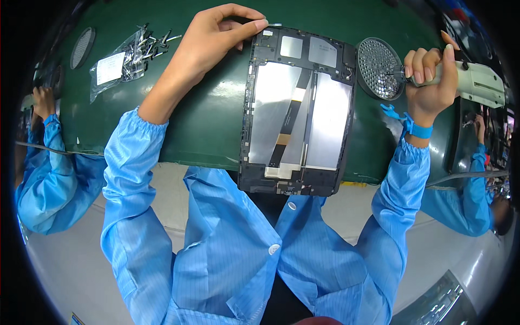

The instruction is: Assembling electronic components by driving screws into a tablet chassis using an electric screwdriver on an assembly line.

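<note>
An opened tablet, its silver battery panels and dark frame showing, lies at the table's front edge and juts a little over it. My left hand is closed at its far left corner, thumb and forefinger pinched on the edge. Wrapped in the fingers of my right hand is a pale electric screwdriver. Its bit end points left into a round dimpled tray that holds small shiny screws. Whether a screw sits on the bit is too small to tell.
A clear bag with a white label and small dark metal parts lies at the left, near a second round dish. A blue wrist strap circles my right wrist. Co-workers in blue sleeves sit at both sides.
</note>
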`<state>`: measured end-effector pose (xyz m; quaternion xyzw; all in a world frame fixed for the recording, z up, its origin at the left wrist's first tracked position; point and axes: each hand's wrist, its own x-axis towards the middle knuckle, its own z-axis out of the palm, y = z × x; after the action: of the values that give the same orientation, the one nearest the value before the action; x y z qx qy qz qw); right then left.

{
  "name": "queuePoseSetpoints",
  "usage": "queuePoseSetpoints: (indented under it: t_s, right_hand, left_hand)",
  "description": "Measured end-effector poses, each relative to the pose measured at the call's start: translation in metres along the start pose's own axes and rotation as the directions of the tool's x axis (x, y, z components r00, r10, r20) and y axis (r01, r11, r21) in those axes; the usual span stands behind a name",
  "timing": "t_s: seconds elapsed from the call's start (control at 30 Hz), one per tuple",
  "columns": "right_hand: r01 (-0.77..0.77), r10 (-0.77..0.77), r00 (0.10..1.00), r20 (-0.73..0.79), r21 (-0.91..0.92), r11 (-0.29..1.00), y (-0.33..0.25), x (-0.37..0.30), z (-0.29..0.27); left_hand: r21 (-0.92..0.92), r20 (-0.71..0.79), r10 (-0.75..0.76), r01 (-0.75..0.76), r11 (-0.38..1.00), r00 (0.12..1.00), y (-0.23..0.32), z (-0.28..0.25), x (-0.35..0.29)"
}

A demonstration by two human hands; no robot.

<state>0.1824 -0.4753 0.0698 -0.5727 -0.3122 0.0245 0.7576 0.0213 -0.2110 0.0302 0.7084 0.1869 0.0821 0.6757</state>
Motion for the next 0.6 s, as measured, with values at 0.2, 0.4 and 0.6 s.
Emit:
queuePoseSetpoints:
  t_s: [0.2,0.4,0.6]
  right_hand:
    - [-0.028,0.017,0.995,0.094,0.112,0.993,0.003,0.004,0.002]
    - [-0.114,0.087,0.986,0.139,0.195,0.974,0.003,0.007,0.081]
    - [-0.174,0.124,0.955,0.269,0.174,0.969,0.003,0.005,0.158]
  left_hand:
    - [-0.416,0.300,0.712,-0.584,0.697,0.635,-0.028,-0.016,0.020]
    - [0.239,0.237,0.101,-0.159,0.958,0.966,-0.019,-0.019,-0.013]
    - [0.088,0.334,0.163,-0.203,0.975,0.928,-0.024,-0.026,-0.001]
